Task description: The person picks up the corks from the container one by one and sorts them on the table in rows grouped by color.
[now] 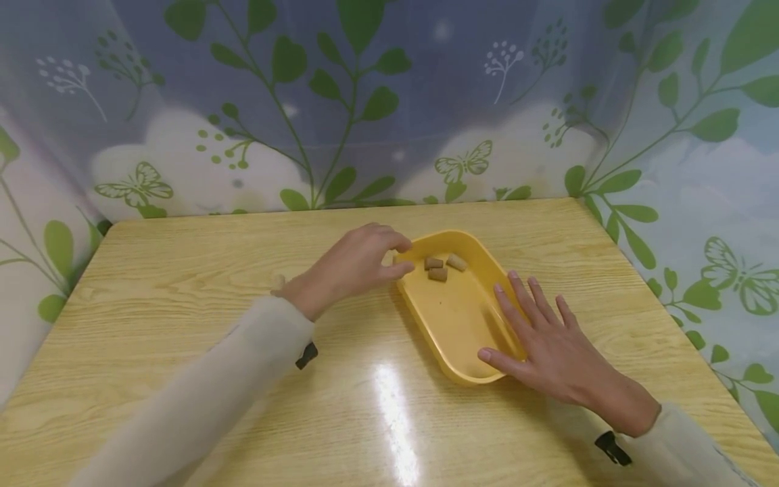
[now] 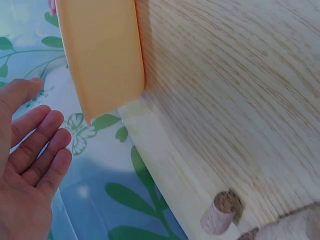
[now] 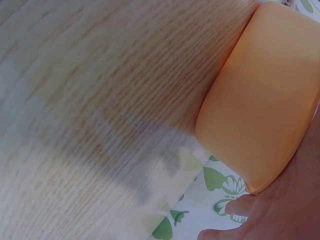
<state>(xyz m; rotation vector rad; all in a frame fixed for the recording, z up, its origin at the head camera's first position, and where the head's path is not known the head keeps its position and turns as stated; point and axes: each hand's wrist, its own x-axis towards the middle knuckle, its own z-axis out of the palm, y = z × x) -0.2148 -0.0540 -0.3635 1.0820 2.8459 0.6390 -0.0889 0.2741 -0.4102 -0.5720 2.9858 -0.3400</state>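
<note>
A yellow tray [image 1: 453, 325] lies at a slant on the table, with three brown cork-like pieces [image 1: 437, 274] in its far end. My left hand [image 1: 359, 260] is at the tray's far left corner, thumb and fingers apart; in the left wrist view this hand [image 2: 35, 155] has loosely bent fingers, nothing in them, and a gap to the tray [image 2: 102, 55]. Fingers spread, my right hand [image 1: 550, 345] rests over the tray's right rim. The right wrist view has the tray's outer wall [image 3: 255, 95] beside that hand [image 3: 280, 205].
In the left wrist view, a cork piece [image 2: 220, 212] stands on the wooden table [image 2: 225, 100] near its edge, with more pieces [image 2: 290, 227] beside it. In the head view, a piece [image 1: 278, 281] shows partly behind my left wrist. Leaf-patterned cloth [image 1: 365, 101] hangs behind the table.
</note>
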